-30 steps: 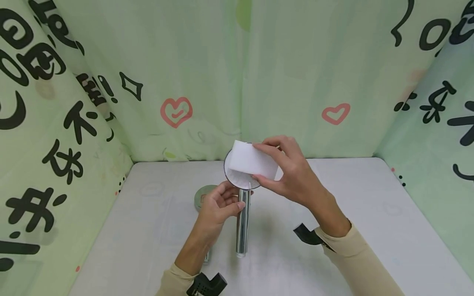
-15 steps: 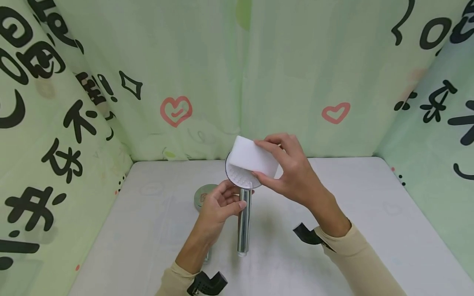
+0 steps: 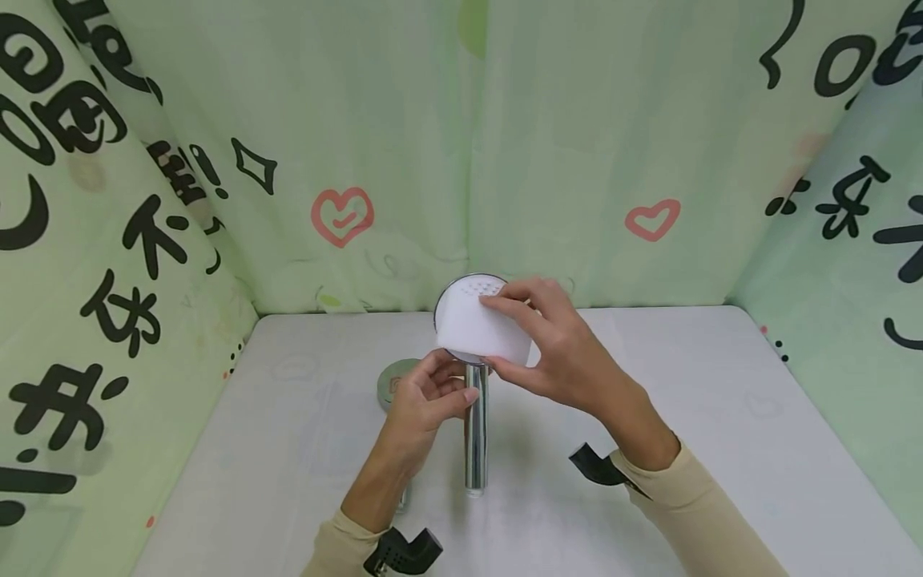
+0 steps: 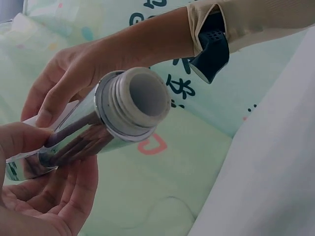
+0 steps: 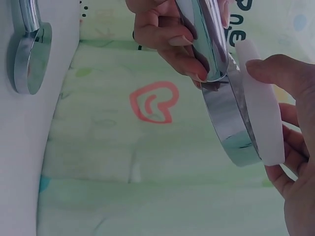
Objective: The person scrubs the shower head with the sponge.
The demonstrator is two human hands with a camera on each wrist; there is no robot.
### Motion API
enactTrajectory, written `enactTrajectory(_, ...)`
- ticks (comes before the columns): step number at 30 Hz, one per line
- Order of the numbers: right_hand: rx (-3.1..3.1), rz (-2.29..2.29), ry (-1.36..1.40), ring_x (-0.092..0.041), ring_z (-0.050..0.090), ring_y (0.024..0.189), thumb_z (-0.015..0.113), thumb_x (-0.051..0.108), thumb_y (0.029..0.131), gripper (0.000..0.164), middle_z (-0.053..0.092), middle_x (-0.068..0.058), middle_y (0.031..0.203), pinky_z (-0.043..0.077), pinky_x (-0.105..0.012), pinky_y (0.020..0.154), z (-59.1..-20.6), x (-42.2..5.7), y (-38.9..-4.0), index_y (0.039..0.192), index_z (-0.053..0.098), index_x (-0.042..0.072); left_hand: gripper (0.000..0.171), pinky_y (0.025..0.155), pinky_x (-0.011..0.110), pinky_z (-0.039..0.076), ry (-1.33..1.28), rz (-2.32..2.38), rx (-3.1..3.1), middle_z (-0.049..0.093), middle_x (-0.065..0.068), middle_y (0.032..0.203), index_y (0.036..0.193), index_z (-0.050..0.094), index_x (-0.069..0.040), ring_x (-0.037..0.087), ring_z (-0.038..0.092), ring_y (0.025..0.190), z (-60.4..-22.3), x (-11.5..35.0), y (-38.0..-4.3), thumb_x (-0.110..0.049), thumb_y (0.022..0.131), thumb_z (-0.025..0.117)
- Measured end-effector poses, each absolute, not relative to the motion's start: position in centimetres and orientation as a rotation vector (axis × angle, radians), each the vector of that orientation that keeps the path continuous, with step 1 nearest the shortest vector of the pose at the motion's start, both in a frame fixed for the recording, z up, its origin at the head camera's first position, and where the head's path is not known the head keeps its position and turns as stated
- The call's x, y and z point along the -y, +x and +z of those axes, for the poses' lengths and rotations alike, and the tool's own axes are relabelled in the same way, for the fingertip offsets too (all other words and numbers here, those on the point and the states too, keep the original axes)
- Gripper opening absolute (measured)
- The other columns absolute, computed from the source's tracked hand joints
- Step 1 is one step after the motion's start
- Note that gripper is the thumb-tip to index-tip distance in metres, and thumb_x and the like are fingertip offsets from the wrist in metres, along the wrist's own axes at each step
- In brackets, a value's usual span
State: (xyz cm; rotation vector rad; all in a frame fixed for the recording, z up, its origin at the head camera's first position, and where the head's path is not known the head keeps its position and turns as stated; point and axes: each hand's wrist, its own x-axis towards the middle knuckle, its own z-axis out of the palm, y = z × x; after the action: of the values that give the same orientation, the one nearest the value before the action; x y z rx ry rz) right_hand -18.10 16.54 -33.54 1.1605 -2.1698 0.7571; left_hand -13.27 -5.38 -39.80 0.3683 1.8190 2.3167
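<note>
A chrome shower head (image 3: 476, 449) is held up over the table, its round face turned toward the head camera. My left hand (image 3: 430, 401) grips its handle just below the head, thumb in front and fingers behind. My right hand (image 3: 573, 349) pinches a white sponge (image 3: 472, 324) by its right side and holds it against the face. The sponge covers most of the face, leaving nozzles visible at the top. In the right wrist view the sponge (image 5: 266, 110) lies along the face of the shower head (image 5: 229, 125). The threaded handle end (image 4: 142, 98) points at the left wrist camera.
Behind my left hand, a second shower head (image 3: 392, 381) lies on the white table (image 3: 288, 465), partly hidden by the left forearm. Green printed curtains (image 3: 404, 160) stand at the back and both sides.
The sponge has moved from a tilted position over the upper face down to the lower face, uncovering the top nozzles. My right hand has moved with it; the left hand's grip stays the same.
</note>
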Motion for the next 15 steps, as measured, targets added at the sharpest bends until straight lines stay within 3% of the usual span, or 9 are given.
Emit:
enactTrajectory(5, 2.2, 0.726, 1.255, -0.027, 0.049, 0.122, 0.086, 0.021, 0.078, 0.063, 0.056, -0.01, 0.128, 0.055, -0.034, 0.084, -33.71, -16.53, -17.88, 0.134, 0.063, 0.009, 0.054, 0.078, 0.028, 0.059, 0.36, 2.323, -1.834, 0.062, 0.015, 0.123, 0.144, 0.049, -0.009, 0.021, 0.063, 0.099, -39.77, 5.6, -13.25, -0.005, 0.094, 0.07)
enactTrajectory(12, 2.198, 0.693, 1.381, -0.024, 0.051, 0.114, 0.084, 0.025, 0.081, 0.058, 0.056, -0.007, 0.127, 0.053, -0.033, 0.085, -33.77, -16.76, -18.05, 0.133, 0.063, 0.01, 0.062, 0.079, 0.026, 0.058, 0.392, 2.352, -1.814, 0.057, 0.015, 0.14, 0.151, 0.041, -0.009, 0.019, 0.064, 0.104, -39.72, 5.92, -13.38, -0.002, 0.095, 0.067)
enactTrajectory(15, 2.19, 0.681, 1.383, -0.024, 0.052, 0.113, 0.084, 0.023, 0.081, 0.058, 0.056, -0.007, 0.127, 0.052, -0.032, 0.085, -33.77, -16.86, -18.19, 0.133, 0.063, 0.01, 0.064, 0.078, 0.026, 0.058, 0.392, 2.349, -1.804, 0.06, 0.015, 0.135, 0.151, 0.04, -0.007, 0.018, 0.064, 0.101, -39.79, 5.93, -13.45, -0.002, 0.094, 0.068)
